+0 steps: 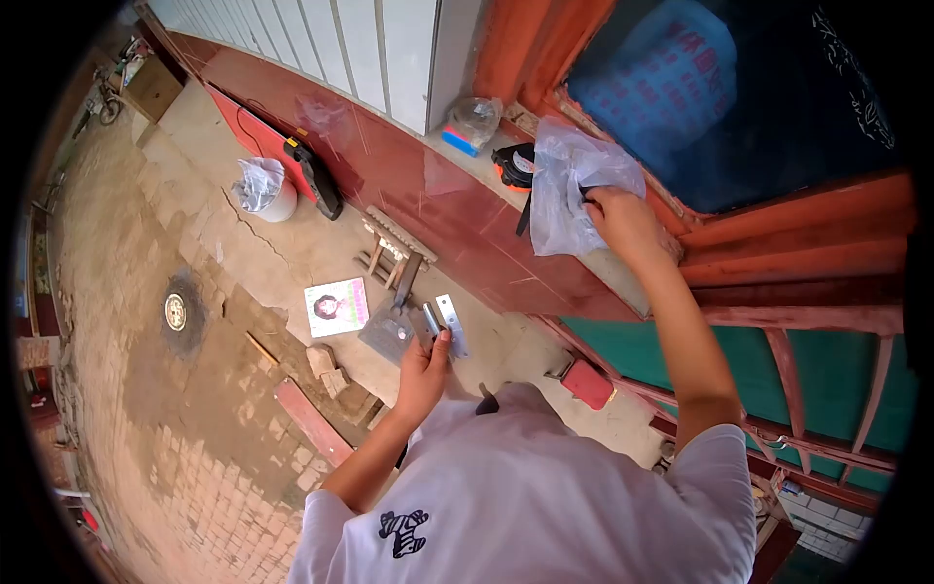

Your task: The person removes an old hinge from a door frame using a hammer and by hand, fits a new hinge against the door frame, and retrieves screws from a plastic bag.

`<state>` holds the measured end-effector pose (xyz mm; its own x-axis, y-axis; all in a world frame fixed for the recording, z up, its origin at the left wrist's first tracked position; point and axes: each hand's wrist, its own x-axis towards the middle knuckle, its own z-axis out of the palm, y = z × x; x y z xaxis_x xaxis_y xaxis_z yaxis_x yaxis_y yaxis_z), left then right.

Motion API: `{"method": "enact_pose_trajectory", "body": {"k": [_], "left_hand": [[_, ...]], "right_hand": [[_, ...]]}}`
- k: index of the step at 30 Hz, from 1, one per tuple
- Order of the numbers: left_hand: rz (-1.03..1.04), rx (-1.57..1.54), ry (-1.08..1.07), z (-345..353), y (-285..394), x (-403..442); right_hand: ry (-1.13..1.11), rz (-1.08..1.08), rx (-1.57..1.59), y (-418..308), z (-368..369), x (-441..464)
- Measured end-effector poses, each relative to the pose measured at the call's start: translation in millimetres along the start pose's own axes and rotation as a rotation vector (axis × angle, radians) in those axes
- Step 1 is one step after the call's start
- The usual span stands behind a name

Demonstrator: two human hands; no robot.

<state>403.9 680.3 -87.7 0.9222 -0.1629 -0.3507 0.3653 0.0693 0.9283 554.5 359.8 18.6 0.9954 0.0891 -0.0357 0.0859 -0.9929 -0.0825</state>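
Note:
My left hand (423, 378) is closed around a silver metal hinge (450, 325), whose flat leaf shows screw holes. A clear plastic bag (567, 185) lies on the window sill, partly hanging over its edge. My right hand (625, 222) is at this bag with its fingers curled. By the fingertips is a small dark thing (588, 194), too hidden to name. Next to the bag sits a black and orange tape measure (514, 165). A narrow black object (523, 216) sticks out below the bag.
A small clear bag with a blue edge (460, 141) is farther along the sill (611, 275). Below are a small wooden stool (394, 238), a magazine (337, 307), a white bucket (275, 202), a red plank (311, 420) and a red object (588, 384).

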Motion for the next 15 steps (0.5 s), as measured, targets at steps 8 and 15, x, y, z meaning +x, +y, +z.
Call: {"method": "enact_pose_trajectory", "body": {"k": [8,15], "left_hand": [[-0.043,0.060,-0.103,4.2,19.6,26.5],[-0.020,0.081,-0.128,1.9,17.3,46.8]], "right_hand": [[0.117,0.002,0.115,-16.6,6.8,8.5],[0.084,0.098,0.078,-25.0,15.6,19.4]]}}
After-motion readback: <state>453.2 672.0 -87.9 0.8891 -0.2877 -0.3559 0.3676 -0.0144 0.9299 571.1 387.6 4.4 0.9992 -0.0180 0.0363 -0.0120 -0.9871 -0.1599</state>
